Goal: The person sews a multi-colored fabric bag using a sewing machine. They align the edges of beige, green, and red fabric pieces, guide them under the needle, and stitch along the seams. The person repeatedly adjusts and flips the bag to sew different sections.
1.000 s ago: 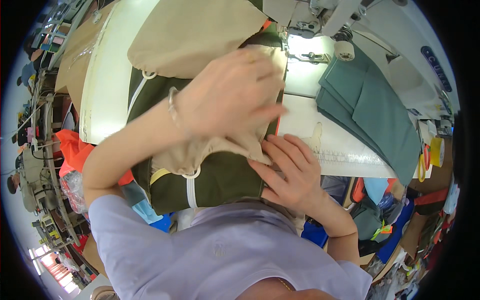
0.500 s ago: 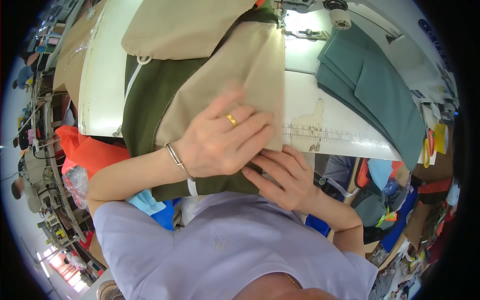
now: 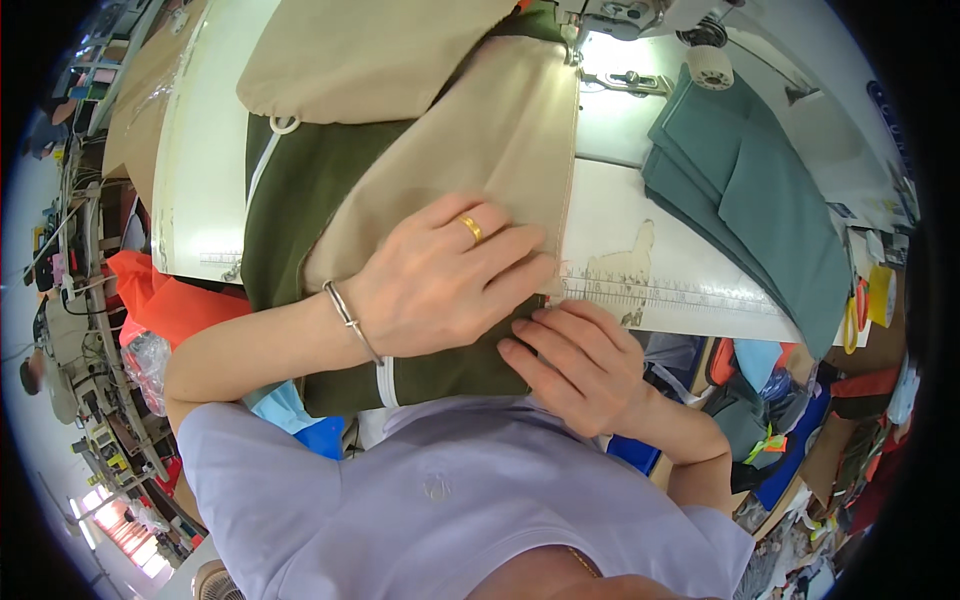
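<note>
A beige and olive-green fabric piece (image 3: pixel 450 120) lies over the table's front edge, its far right end under the sewing machine's presser foot (image 3: pixel 574 52). My left hand (image 3: pixel 450 275), with a gold ring and a silver bracelet, rests on the beige layer. Its fingers are curled and closed at the right edge of the cloth. Close beside it, my right hand (image 3: pixel 585 365) has bent fingers closed on the same edge, near the front corner. Fingertips of both hands partly hide the edge. A white zipper (image 3: pixel 387 383) runs down the green part below my left wrist.
Folded teal fabric (image 3: pixel 750 190) lies on the right of the white sewing table (image 3: pixel 690 280), which carries a ruler scale. Yellow-handled scissors (image 3: pixel 851 325) are at the far right. Red-orange cloth (image 3: pixel 190 310) hangs at the left, near a plastic bag (image 3: pixel 146 370).
My left index finger, raised and blurred before, has come down onto the cloth. More green shows between my hands where the beige corner was. The whole view has shifted slightly.
</note>
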Motion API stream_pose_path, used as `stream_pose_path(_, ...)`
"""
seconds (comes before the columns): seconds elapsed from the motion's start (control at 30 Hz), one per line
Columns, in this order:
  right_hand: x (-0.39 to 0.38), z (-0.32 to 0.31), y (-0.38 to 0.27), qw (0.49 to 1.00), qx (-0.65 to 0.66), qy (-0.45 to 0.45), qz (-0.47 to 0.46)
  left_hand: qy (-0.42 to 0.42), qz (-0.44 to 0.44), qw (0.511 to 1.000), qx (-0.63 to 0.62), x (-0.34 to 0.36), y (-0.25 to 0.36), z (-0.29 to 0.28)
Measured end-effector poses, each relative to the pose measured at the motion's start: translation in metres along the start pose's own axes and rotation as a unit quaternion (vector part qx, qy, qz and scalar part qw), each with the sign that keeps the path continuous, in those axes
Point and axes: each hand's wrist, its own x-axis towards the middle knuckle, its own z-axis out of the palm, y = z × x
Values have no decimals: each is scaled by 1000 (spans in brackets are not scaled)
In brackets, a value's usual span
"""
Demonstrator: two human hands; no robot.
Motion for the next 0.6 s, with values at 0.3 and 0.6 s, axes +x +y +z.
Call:
stream_pose_path(0.3, 7, -4, 13, 1000, -25, -15, 5, 10, 16, 1000, -17, 8, -14, 6)
stream_pose_path(0.6, 11, -5, 18, 999, -34, -13, 4, 24, 28, 999, -38, 11, -23, 7)
